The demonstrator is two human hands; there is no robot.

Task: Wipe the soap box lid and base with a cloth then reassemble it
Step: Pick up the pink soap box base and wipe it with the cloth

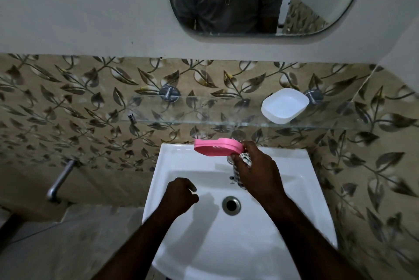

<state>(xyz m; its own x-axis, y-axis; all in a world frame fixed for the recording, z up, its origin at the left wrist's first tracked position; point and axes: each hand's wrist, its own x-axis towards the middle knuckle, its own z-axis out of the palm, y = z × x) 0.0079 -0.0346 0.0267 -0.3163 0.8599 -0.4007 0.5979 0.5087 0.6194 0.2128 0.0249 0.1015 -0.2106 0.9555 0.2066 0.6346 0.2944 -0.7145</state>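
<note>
Above the sink [204, 245], pink half [215, 147] crosswise

One lid [215, 147], one base [284, 106], one cloth [246, 158]

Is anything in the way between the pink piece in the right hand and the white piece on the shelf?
Nothing visible. The right hand holds the pink piece and cloth over the sink's back rim; the white piece sits on the glass shelf, up and to the right.
</note>
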